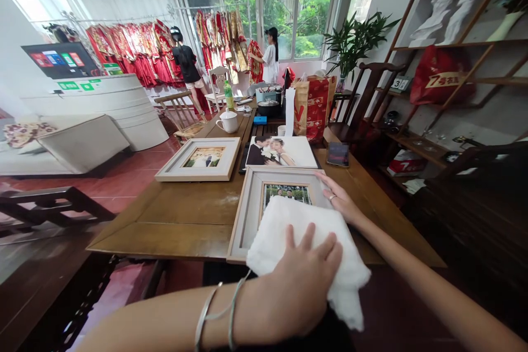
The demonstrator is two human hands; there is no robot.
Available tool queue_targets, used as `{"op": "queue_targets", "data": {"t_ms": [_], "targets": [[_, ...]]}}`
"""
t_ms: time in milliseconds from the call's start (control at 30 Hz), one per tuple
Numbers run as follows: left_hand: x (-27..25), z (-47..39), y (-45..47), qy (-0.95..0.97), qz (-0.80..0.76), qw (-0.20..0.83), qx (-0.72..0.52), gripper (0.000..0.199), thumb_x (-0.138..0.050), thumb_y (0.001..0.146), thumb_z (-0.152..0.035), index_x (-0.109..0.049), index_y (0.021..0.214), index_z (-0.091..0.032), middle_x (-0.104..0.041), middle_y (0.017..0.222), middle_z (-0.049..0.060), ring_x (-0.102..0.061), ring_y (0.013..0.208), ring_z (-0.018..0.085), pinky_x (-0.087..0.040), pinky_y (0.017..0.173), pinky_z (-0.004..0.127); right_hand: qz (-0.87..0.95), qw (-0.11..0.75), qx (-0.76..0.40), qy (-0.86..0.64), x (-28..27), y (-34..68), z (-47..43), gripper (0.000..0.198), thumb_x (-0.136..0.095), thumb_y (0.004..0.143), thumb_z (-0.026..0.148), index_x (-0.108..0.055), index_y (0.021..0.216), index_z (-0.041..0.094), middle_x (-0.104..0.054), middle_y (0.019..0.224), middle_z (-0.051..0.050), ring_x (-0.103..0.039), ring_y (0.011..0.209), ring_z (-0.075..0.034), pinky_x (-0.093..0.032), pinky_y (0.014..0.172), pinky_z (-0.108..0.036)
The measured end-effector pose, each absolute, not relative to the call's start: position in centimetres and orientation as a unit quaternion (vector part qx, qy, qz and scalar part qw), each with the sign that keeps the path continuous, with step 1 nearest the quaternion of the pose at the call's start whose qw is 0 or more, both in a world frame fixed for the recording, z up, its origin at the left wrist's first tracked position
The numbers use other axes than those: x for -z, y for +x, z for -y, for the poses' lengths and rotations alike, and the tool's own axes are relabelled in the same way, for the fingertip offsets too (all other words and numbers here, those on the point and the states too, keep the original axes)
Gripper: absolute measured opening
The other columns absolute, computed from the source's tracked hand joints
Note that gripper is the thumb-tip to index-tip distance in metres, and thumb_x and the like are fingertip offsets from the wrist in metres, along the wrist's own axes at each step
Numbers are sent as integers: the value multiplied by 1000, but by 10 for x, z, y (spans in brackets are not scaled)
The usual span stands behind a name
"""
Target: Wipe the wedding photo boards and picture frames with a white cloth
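Note:
A light-wood picture frame (235, 234) with a wide pale inner border lies at the near edge of the wooden table. A white cloth (284, 214) covers much of its lower right part and hangs past the near edge. My left hand (303, 269), two bracelets at its wrist, presses on the cloth with the fingers somewhat spread and holds it against the frame. With a ring on one finger, my right hand (340, 198) grips the frame's right side near the far corner; its thumb is hidden. Part of the framed photo (289, 191) shows above the cloth.
A second framed picture (198, 159) lies at left, and an unframed photo print (282, 151) just beyond. Farther back are a white lidded cup (228, 121), a phone (337, 154) and a red-and-tan bag (315, 107). Two people stand by racks of red garments (127, 49).

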State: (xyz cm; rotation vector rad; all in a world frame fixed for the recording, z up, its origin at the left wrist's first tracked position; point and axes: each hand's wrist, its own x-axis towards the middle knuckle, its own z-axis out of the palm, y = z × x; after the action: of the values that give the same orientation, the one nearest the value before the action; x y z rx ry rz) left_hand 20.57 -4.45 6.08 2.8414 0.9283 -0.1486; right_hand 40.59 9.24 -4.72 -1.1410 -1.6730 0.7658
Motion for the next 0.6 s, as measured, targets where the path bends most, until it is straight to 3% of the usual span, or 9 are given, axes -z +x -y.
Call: {"op": "queue_targets", "data": {"t_ms": [167,300,467,600], "targets": [[-49,60,195,917,-386,17,98,65,-43,82,-11,-25,144,-12,-27,149,14,-29,131,42,-36,97,67,681,481,-298,-465,47,403,-92,43,-43,88,36,-49,131,29,-44,144,-2,-33,136,-22,-21,114,-46],[-40,19,192,861,-498,-63,83,61,-41,82,-3,-31,142,-10,-31,146,19,-30,130,44,-34,96,68,679,484,-301,-463,50,404,-94,45,-42,89,40,-49,131,25,-45,143,-5,-35,135,-22,-21,114,-44],[-51,-58,178,858,-510,-39,39,66,-44,78,-1,-27,141,-10,-27,149,17,-24,135,38,-28,101,63,677,487,-300,-463,52,405,-96,43,-44,88,37,-49,130,29,-45,143,-2,-36,135,-21,-21,114,-45],[-56,-67,172,881,-470,-11,49,73,-45,73,0,-24,142,-13,-22,151,13,-18,137,35,-25,104,60,681,487,-291,-464,54,406,-97,43,-44,87,32,-50,130,29,-45,143,-2,-35,135,-22,-21,114,-46]]}}
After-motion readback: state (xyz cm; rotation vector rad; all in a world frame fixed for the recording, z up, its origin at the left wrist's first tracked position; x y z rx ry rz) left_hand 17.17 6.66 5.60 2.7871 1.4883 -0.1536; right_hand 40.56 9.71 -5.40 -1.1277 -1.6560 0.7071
